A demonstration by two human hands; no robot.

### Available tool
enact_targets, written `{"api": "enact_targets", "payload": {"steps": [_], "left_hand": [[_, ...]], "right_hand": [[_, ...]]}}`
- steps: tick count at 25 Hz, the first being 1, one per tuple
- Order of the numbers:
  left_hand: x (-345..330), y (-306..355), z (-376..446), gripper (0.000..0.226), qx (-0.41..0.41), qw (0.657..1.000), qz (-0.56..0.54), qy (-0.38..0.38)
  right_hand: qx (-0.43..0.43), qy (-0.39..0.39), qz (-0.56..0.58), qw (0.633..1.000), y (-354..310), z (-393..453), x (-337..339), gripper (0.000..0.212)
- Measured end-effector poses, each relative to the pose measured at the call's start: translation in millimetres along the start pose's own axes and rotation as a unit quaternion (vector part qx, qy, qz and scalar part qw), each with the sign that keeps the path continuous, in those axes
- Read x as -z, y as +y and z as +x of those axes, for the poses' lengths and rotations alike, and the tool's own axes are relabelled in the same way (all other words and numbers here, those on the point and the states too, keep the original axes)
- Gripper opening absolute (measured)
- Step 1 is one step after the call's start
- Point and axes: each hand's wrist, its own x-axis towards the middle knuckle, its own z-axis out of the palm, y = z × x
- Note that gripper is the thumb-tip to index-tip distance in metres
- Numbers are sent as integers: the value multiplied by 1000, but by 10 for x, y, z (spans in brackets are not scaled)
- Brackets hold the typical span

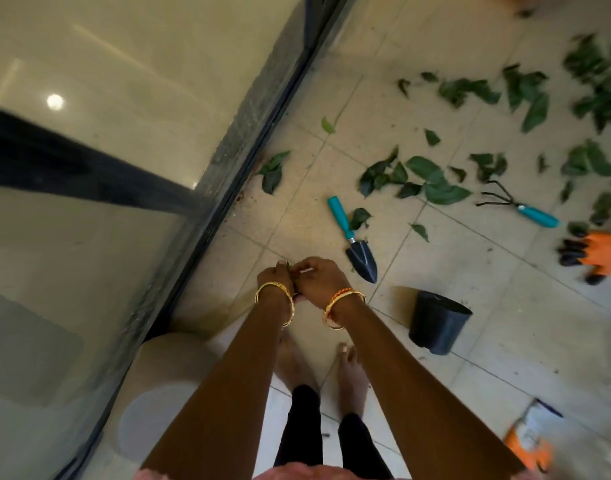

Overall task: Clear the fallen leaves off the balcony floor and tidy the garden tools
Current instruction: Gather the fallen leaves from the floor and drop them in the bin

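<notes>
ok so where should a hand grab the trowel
Grip the trowel by its teal handle, coming from above. It lies flat on the tile, the handle pointing away from the person and lying bare, with a leaf just beside it.

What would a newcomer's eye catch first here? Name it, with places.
Green leaves scattered over the tiled floor, upper right. Among them lie a teal-handled trowel and hand rake, with a black pot nearer the feet. At centre, the left hand and right hand meet, pinching something small.

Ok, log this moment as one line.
hands: left hand and right hand together, fingers curled | green leaves scattered on tile | teal-handled trowel, teal-handled hand rake untouched
</notes>
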Motion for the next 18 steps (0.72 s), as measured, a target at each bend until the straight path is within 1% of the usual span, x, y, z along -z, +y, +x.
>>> {"api": "enact_targets", "payload": {"steps": [1, 2, 3, 4, 5, 7, 8, 9, 10, 11, 13, 15, 16, 18], "left_hand": [[-35, 53, -65, 33, 1, 1000, 14, -7], [-83, 77, -89, 32, -2, 1000, 26, -9], [-134, 95, -111, 31, -9, 999, 46, -10], [-172, 108, -101, 28, -8, 996, 88, -10], [-224, 116, -90, 24, -6, 995, 96, 6], [-312, 123, -47, 39, 15, 997, 75, 29], [-358, 120, 21, 44, 21, 996, 66, 52], [-399, 140, 72, 44, 28, 995, 73, 66], [-475, 159, 150, 40, 36, 995, 68, 62], [-534, 183, 207, 34, 50, 995, 63, 51], [-683, 221, 345, 32, 76, 995, 57, 16], [-843, 272, 476, 24, 72, 995, 73, 2], [-922, 303, 538, 21, 62, 995, 82, 9], [-1070, 349, 721, 31, 45, 994, 99, 28]], "right_hand": [[12, 35, 11, 999, -16, -64, 108, 29], [46, 91, -21, 995, -5, -99, 201, 35], [74, 135, -62, 986, 38, -132, 294, 37], [91, 154, -72, 981, 86, -152, 396, 33], [93, 152, -65, 982, 131, -141, 514, 25], [69, 141, -61, 986, 288, 13, 722, 9], [56, 151, -82, 984, 388, 156, 830, 10], [55, 159, -121, 978, 468, 309, 936, 13], [62, 158, -167, 971, 521, 489, 1046, 15], [70, 144, -220, 962, 571, 659, 1127, 17], [80, 109, -304, 943, 644, 1012, 1261, 26], [74, 87, -341, 933, 671, 1349, 1343, 42], [70, 87, -348, 931, 665, 1497, 1355, 49], [86, 79, -368, 923, 664, 1787, 1334, 61]]}}
